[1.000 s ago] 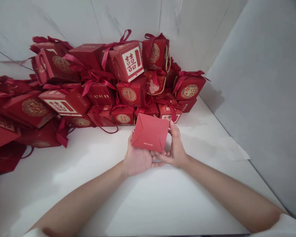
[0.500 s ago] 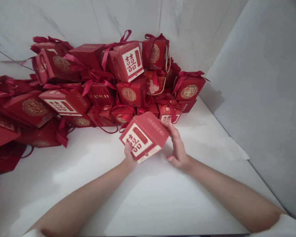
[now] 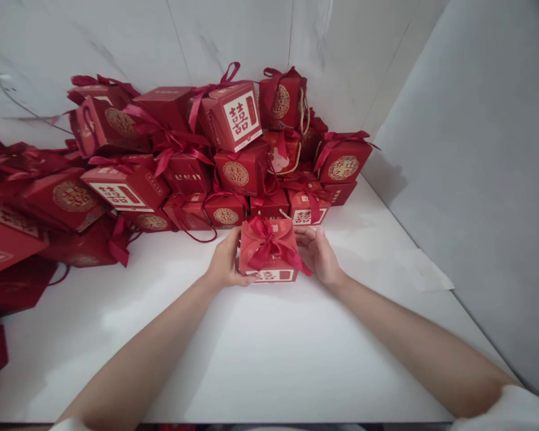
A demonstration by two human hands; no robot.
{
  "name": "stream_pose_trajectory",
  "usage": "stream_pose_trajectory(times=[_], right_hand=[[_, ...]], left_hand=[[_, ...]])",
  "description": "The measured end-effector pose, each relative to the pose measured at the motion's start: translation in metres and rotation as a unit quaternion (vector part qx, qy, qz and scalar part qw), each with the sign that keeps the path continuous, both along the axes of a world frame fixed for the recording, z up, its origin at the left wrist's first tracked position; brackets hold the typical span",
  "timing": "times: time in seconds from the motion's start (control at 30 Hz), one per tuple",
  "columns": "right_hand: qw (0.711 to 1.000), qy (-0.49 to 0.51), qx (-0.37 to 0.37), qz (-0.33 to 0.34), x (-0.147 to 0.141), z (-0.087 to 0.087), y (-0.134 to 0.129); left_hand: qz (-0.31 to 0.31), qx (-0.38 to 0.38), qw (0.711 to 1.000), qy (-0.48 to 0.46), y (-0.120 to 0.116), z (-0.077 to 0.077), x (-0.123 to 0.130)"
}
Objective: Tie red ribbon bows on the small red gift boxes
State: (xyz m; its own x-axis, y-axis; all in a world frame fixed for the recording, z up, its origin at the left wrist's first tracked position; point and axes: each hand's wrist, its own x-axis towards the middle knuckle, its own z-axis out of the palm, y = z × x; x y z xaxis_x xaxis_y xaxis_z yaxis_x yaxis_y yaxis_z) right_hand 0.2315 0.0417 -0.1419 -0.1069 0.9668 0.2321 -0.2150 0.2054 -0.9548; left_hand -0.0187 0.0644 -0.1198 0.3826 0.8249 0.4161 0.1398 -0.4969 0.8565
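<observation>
A red gift box (image 3: 268, 248) with a crimson ribbon bow on top is upright at the white table, in front of the stacked boxes. Its front carries a white label with red characters, partly covered by the ribbon. My left hand (image 3: 227, 260) grips the box's left side, thumb at the lower front corner and fingers along the side. My right hand (image 3: 322, 256) is open at the right side, its fingertips by the box's rear right edge and a gap between palm and box. A ribbon tail hangs towards that palm.
Behind the hands, many similar red gift boxes (image 3: 238, 173) with ribbons are piled against the marbled wall (image 3: 238, 36). More red boxes (image 3: 72, 197) stretch along the left. A grey panel (image 3: 476, 149) borders the white table (image 3: 269, 353) on the right. A pale sheet (image 3: 426, 269) lies beside it.
The gift box has turned from tilted with its plain side up to upright with its bow on top. My left hand has moved up and left; the right hand stays near the box's right side.
</observation>
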Motion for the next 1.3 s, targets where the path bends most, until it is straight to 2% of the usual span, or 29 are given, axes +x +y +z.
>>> stream_pose_trajectory(times=[0.1, 0.17, 0.27, 0.37, 0.47, 0.57, 0.63, 0.7, 0.77, 0.83, 0.9, 0.97, 1.07, 1.13, 1.23, 1.3], right_hand=[[0.997, 0.048, -0.050, 0.020, 0.000, 0.002, 0.002], [0.996, 0.054, -0.064, 0.017, 0.000, 0.005, 0.000], [0.996, 0.015, -0.083, 0.012, 0.001, 0.010, -0.004], [0.995, -0.039, -0.084, -0.024, 0.002, 0.013, -0.008], [0.994, -0.048, -0.088, -0.051, 0.003, 0.013, -0.006], [0.992, -0.027, -0.105, -0.067, 0.004, 0.011, -0.001], [0.991, -0.015, -0.114, -0.069, 0.004, 0.009, 0.002], [0.992, -0.010, -0.114, -0.060, 0.005, 0.007, 0.003], [0.993, -0.012, -0.103, -0.050, 0.006, 0.007, 0.003], [0.994, -0.023, -0.091, -0.047, 0.006, 0.008, 0.001], [0.994, -0.035, -0.087, -0.051, 0.006, 0.008, 0.000], [0.993, -0.042, -0.091, -0.057, 0.006, 0.008, 0.000], [0.993, -0.043, -0.090, -0.059, 0.006, 0.007, 0.000], [0.994, -0.040, -0.087, -0.057, 0.007, 0.005, -0.001], [0.993, -0.031, -0.093, -0.062, 0.009, 0.003, -0.003], [0.992, -0.025, -0.100, -0.068, 0.010, 0.003, -0.005]], left_hand=[[-0.037, 0.070, 0.996, 0.048, 0.004, 0.002, -0.003], [-0.017, 0.071, 0.997, 0.031, 0.006, 0.004, -0.004], [0.088, 0.038, 0.994, -0.052, 0.011, 0.004, -0.006], [0.190, -0.019, 0.975, -0.111, 0.019, 0.004, -0.009], [0.269, -0.067, 0.957, -0.089, 0.025, 0.012, -0.014], [0.331, -0.088, 0.939, 0.014, 0.018, 0.038, -0.011], [0.319, -0.074, 0.939, 0.103, 0.003, 0.065, 0.001], [0.280, -0.039, 0.930, 0.235, -0.021, 0.092, 0.021], [0.275, -0.007, 0.878, 0.391, -0.044, 0.115, 0.044], [0.264, 0.003, 0.823, 0.503, -0.059, 0.130, 0.065], [0.228, -0.015, 0.780, 0.583, -0.065, 0.135, 0.078], [0.181, -0.042, 0.754, 0.630, -0.062, 0.135, 0.082], [0.094, -0.099, 0.758, 0.638, -0.056, 0.141, 0.075], [0.058, -0.139, 0.774, 0.615, -0.057, 0.155, 0.061], [0.085, -0.183, 0.804, 0.559, -0.075, 0.196, 0.020], [0.154, -0.171, 0.825, 0.517, -0.098, 0.230, -0.022]])
